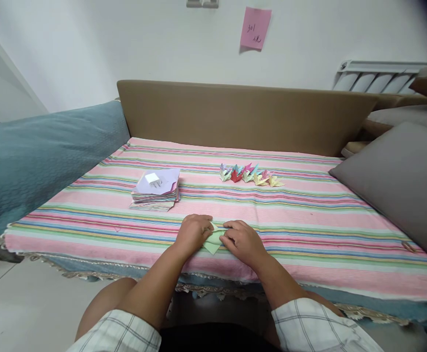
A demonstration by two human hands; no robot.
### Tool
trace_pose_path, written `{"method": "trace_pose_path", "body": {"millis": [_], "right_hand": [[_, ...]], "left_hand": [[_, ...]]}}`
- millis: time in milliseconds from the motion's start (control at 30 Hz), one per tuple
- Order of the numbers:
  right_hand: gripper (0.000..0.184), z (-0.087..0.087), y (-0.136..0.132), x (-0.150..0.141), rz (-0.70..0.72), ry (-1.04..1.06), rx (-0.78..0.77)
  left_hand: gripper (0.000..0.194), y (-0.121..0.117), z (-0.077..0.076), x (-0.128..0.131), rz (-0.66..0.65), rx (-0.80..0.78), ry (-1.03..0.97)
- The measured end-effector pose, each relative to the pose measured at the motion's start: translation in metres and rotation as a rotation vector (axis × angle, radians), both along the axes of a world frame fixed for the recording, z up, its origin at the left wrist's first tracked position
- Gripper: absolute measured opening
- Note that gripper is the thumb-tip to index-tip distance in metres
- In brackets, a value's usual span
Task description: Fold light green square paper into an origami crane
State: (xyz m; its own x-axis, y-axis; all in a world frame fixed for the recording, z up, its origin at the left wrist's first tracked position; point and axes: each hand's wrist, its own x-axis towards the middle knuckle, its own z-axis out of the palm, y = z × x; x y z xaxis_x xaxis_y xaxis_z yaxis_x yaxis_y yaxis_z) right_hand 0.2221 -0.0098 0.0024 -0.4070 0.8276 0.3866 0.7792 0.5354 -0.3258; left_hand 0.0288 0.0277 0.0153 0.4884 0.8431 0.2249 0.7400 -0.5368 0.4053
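A light green sheet of origami paper [213,243], partly folded, lies on the striped cloth close to the front edge of the seat. My left hand [194,232] grips its left side, with fingers bent over the edge. On the other side, my right hand [243,240] has its thumb and fingers closed on the paper's right corner. The fingers hide parts of the folds. Farther back sit several folded paper cranes [248,175] in purple, red, blue, pink, green and yellow, grouped closely together.
A stack of coloured paper [155,198] lies to the left, with a white plug adapter [152,180] on top. The striped cloth [99,205] covers the seat. A blue-covered armrest [48,146] bounds the left, a brown backrest [235,115] the rear, and a grey cushion [400,176] the right.
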Motion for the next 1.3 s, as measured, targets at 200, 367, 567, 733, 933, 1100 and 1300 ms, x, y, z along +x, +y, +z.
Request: {"method": "trace_pose_path", "body": {"millis": [200, 367, 567, 733, 933, 1100, 1300], "right_hand": [[0.020, -0.004, 0.002, 0.000, 0.007, 0.023, -0.007], [0.018, -0.005, 0.003, 0.002, 0.023, 0.086, -0.041], [0.019, 0.001, 0.001, 0.015, 0.037, 0.277, -0.179], [0.017, 0.002, 0.001, 0.026, 0.020, 0.325, -0.224], [0.014, -0.001, 0.004, 0.029, -0.055, 0.310, -0.271], [0.009, -0.004, 0.005, 0.028, -0.067, 0.306, -0.253], [0.014, -0.003, 0.004, 0.023, -0.101, 0.307, -0.265]], "left_hand": [[0.027, -0.012, 0.010, -0.004, -0.112, -0.049, -0.001], [0.033, -0.018, 0.006, 0.003, -0.147, -0.064, 0.025], [0.031, -0.017, 0.002, 0.007, -0.120, -0.069, 0.021], [0.029, -0.017, 0.001, 0.008, -0.125, -0.053, 0.014], [0.023, -0.017, -0.001, 0.008, -0.151, -0.012, 0.001], [0.023, -0.018, -0.001, 0.009, -0.178, 0.048, 0.018], [0.025, -0.022, 0.000, 0.012, -0.167, 0.093, 0.082]]}}
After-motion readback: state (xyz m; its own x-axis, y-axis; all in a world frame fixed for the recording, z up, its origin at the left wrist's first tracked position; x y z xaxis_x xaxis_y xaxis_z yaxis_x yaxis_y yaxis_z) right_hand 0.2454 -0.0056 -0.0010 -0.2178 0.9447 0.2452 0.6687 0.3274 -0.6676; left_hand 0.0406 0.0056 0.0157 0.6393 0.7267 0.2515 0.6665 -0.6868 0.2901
